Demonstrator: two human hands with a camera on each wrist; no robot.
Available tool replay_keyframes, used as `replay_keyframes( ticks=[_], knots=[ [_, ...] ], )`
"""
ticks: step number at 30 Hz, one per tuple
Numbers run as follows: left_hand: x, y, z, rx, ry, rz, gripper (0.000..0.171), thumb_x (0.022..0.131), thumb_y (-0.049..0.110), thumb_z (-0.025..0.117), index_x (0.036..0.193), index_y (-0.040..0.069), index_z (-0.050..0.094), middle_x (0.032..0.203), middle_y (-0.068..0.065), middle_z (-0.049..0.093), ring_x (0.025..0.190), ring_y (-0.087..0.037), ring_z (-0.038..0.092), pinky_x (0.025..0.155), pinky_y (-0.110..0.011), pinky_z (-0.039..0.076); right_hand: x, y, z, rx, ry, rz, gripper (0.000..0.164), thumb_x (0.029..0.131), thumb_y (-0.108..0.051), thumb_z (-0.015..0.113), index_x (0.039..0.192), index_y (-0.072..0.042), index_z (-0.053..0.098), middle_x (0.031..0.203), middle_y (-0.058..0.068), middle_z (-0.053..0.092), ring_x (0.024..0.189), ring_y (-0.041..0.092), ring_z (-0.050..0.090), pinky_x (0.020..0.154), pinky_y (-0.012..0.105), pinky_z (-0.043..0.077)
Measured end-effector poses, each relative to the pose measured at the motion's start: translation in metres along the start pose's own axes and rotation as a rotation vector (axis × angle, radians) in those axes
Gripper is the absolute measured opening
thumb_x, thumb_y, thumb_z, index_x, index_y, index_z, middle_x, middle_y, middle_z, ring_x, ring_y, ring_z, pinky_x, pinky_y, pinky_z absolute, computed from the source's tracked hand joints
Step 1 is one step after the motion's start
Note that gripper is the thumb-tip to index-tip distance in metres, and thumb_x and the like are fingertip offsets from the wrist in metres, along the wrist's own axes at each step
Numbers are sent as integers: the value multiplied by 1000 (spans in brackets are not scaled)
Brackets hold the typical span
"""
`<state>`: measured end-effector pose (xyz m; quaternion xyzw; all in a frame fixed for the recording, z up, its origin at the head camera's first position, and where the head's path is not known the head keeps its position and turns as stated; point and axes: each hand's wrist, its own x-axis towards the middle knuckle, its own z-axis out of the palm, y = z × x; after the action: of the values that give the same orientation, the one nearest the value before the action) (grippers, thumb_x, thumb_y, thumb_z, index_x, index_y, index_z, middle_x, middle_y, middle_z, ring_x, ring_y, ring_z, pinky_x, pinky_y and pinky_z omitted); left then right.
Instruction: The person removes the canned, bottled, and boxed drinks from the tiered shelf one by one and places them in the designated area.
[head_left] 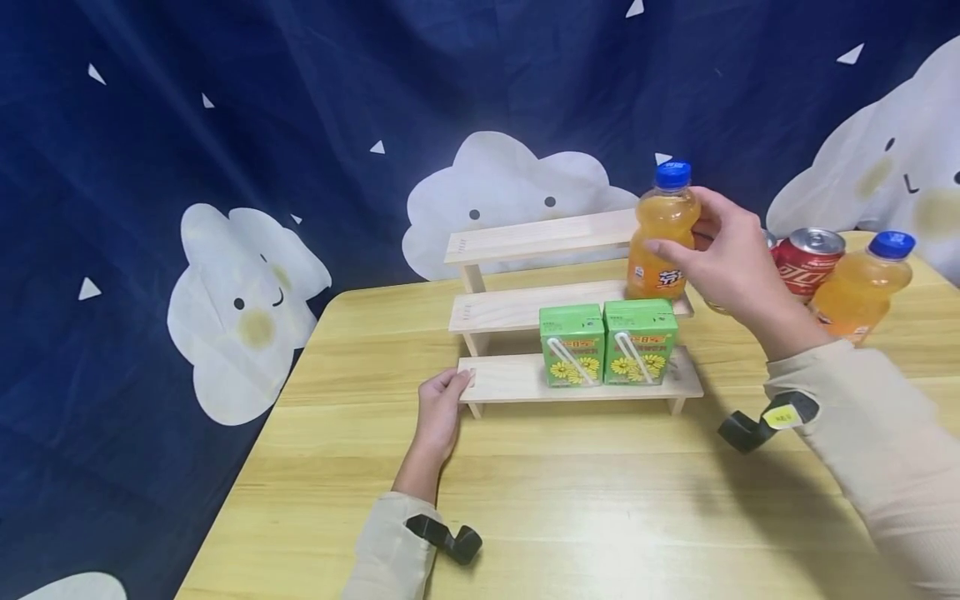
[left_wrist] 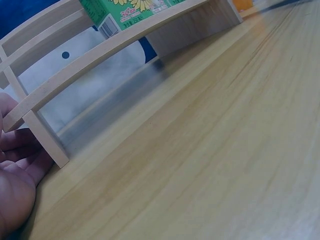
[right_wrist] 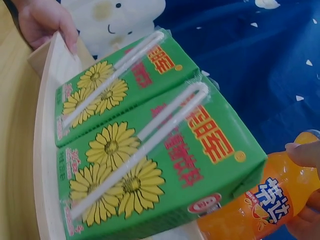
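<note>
- On the rack (head_left: 502, 379), bottom of three steps: two cartons (head_left: 572, 346)
- At the middle step (head_left: 510, 311): one bottle (head_left: 651, 267), right hand (head_left: 729, 260) gripping it, arm (head_left: 862, 417) outstretched
- To the right: second bottle (head_left: 855, 296), at least one can (head_left: 804, 265)
- At the bottom step's left end: left hand (head_left: 438, 410), pinching it

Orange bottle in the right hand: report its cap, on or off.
On: the blue cap sits atop the bottle in the head view.
</note>
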<state>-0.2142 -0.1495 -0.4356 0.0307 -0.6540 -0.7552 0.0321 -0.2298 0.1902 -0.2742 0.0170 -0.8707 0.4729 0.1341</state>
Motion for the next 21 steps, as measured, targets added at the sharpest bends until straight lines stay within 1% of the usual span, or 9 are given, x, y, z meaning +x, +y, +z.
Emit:
replay_keyframes(
  ticks=[5,12,15,18,21],
  knots=[
    [2,0,0,-1,-3,7,30,92,6,51,108,-19,58,88,-7,64,77,-9,63,74,-20,55,0,2,-6,-9,18,12,74,86,-36,66,148,-19,29,143,14,43,127,33,47,104,47,39],
    [2,-1,-1,24,-15,15,31,93,8,51,108,-18,59,91,-10,64,79,-10,64,75,-20,55,0,7,-13,-32,40,27,73,86,-39,65,148,-22,29,143,15,44,124,34,48,103,49,41],
    [2,-1,-2,21,-19,14,30,93,8,51,108,-17,59,91,-10,64,79,-10,64,75,-21,55,-1,10,-17,-31,61,33,72,86,-39,66,147,-22,32,141,15,46,123,33,49,102,46,42],
    [1,-1,-2,19,-20,8,30,93,7,51,108,-17,59,92,-10,64,80,-10,64,76,-21,55,-2,16,-23,-16,84,59,69,84,-41,66,144,-24,37,139,13,49,122,31,51,102,43,44],
    [0,-1,-1,22,-20,3,29,93,7,50,109,-16,59,94,-11,63,81,-11,64,77,-21,55,-4,23,-30,36,105,111,66,83,-43,67,142,-28,41,139,6,50,123,23,51,104,41,43]
  ],
)
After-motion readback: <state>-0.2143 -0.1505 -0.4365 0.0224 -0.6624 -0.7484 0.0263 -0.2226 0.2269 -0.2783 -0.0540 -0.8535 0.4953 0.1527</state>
